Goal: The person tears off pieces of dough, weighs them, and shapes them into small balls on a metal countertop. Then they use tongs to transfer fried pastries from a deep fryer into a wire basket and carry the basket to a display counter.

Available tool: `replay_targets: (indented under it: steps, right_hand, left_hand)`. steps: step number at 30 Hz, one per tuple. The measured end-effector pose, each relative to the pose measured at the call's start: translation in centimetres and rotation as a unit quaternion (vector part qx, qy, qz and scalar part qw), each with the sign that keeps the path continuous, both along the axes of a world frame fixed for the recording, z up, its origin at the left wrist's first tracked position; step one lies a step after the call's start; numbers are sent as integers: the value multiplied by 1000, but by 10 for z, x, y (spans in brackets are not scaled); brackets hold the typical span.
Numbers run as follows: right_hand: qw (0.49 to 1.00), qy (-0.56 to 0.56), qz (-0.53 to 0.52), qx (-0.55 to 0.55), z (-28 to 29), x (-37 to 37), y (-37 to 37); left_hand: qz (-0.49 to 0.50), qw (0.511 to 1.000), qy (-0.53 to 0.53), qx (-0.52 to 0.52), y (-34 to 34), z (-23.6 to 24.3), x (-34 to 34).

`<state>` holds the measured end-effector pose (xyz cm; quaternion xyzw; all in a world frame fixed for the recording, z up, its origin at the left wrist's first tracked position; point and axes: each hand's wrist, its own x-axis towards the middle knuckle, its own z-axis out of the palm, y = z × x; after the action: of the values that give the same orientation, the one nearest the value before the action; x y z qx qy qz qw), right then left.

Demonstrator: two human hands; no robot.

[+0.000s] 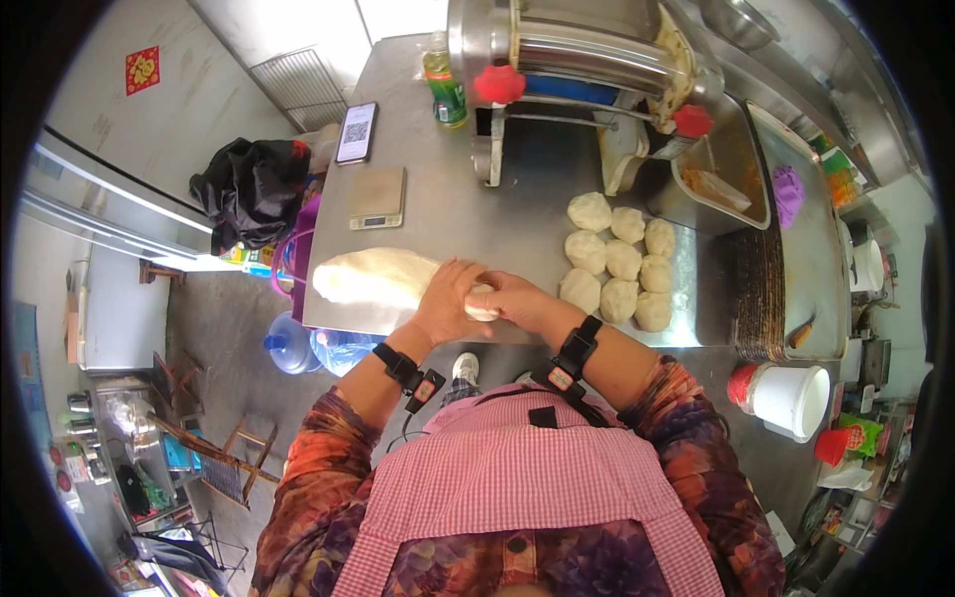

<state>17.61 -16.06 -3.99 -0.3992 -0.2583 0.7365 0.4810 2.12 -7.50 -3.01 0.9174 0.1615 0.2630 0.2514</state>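
Note:
Near the table's front edge my hands meet around a small lump of dough (pixel 481 304). My left hand (pixel 446 302) curls round it from the left, fingers pointing away from me. From the right, my right hand (pixel 519 300) presses on it with bent fingers and thumb. A long, thick roll of pale dough (pixel 370 276) lies on the metal table just left of my left hand. Whether the lump is joined to this roll is hidden behind the left hand. To the right, several round dough balls (pixel 623 261) sit close together in rough rows.
A steel dough roller machine (pixel 597 50) with red knobs stands at the back. A small scale (pixel 377 197), a phone (pixel 356 133) and a green-labelled bottle (pixel 444 85) are back left. On the right are a steel pan (pixel 718 214) with filling and stacked trays (pixel 796 269).

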Motion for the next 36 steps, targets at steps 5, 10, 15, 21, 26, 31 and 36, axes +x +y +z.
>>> replay_targets:
  steps: [5, 10, 15, 21, 26, 31, 36]
  right_hand:
    - [967, -235, -89, -47, 11, -15, -2]
    - [850, -526, 13, -3, 61, -5, -8]
    - [503, -797, -49, 330, 67, -13, 2]
    - [808, -568, 123, -97, 46, -4, 1]
    - [990, -102, 14, -100, 76, -13, -24]
    - [991, -68, -80, 83, 121, 7, -28]
    - [823, -530, -102, 178, 110, 1, 2]
  left_hand:
    - [-1, 989, 137, 63, 10, -8, 9]
    - [-18, 984, 176, 3, 24, -8, 17]
    - [12, 990, 120, -69, 27, -6, 26]
    - [-62, 972, 218, 65, 19, -3, 27]
    - [-67, 971, 229, 35, 30, -1, 27]
    - [-118, 974, 195, 5, 40, 7, 28]
    - [-180, 556, -152, -797, 30, 40, 12]
